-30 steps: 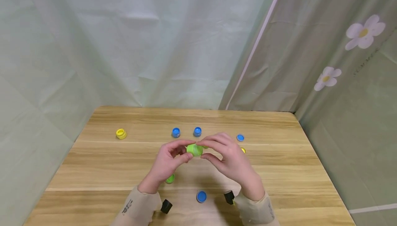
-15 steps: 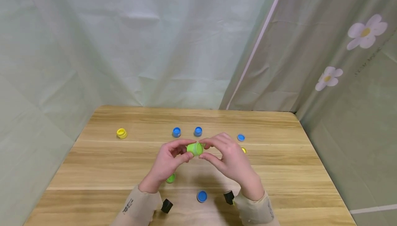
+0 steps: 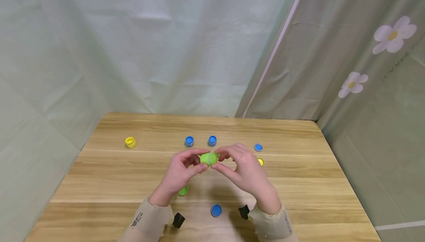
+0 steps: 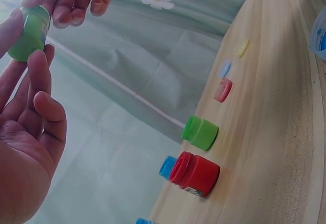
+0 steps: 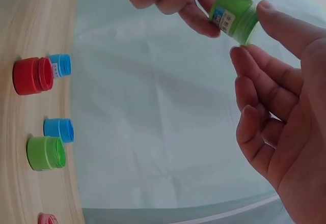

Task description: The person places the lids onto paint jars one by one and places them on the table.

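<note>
So we've got a small green plastic jar with a paler band near one end [image 3: 208, 159] held up over the light wood-grain table [image 3: 292, 138], tipped on its side, right between the two hands. The left hand [image 3: 180, 170] grips its body, thumb on the near side and fingers on the far side. The right hand [image 3: 244, 166] pinches the banded end between thumb and fingertips. We can't tell if that end is a lid or just the rim, since fingers cover bits of it. A white-and-blue label [image 5: 224, 20] shows from the right wrist, but the print's too small for us to read.

Plenty gets blocked too. The hands hide a red screw-neck plastic jar [image 4: 196, 175] from the head view; the left wrist shows it standing near a second green plastic jar [image 4: 201, 133], with a blue plastic jar [image 4: 167, 167] half tucked behind the red one. In the head view a flat yellow disc [image 3: 261, 162] peeks out past the right hand, and a round green piece [image 3: 183, 190] is partly covered by the left wrist. Over at the left wrist view's right edge, a translucent blue container [image 4: 320, 35] is cut off.
</note>
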`<state>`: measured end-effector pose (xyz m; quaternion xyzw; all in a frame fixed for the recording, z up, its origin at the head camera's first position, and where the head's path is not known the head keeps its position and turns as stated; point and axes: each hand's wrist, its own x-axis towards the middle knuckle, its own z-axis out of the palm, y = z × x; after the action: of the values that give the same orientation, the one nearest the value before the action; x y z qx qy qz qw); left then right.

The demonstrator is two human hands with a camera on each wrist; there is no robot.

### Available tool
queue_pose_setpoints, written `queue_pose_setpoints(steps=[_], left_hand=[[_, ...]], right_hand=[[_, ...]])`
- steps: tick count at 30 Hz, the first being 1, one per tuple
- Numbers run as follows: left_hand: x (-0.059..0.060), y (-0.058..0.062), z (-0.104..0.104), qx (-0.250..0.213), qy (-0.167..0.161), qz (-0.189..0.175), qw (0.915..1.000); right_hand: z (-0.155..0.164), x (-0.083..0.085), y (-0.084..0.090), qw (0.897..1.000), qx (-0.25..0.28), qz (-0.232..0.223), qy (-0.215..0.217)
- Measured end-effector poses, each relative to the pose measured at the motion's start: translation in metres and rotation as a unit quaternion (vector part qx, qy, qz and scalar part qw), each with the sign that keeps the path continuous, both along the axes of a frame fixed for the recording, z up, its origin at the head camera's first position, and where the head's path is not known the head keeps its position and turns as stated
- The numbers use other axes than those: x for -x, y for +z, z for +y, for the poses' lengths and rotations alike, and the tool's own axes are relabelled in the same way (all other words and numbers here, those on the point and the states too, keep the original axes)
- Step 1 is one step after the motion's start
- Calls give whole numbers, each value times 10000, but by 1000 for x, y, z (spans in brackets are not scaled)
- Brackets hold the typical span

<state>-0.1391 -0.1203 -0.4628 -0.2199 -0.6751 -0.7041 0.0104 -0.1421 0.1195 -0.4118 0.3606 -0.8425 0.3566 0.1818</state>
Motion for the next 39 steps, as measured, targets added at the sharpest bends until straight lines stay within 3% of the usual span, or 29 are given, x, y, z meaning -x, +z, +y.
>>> queue_pose_setpoints(steps=[9, 13, 18, 22, 39], left_hand=[[1, -1, -2, -191, -14, 322, 9993], [2, -1, -3, -324, -46, 388, 9987], [2, -3, -4, -527, -154, 407, 9977], [2, -3, -5, -527, -170, 411, 9976], [2, -5, -5, -344, -61, 305, 9989]], right_hand=[[-5, -3, -1, 9991, 23, -323, -281], [-3, -4, -1, 9990, 86, -424, -112], [-1, -1, 1, 9987, 29, 122, 497], [-2, 0, 1, 9969, -41, 486, 617], [-7, -4, -1, 9993, 0, 290, -219]])
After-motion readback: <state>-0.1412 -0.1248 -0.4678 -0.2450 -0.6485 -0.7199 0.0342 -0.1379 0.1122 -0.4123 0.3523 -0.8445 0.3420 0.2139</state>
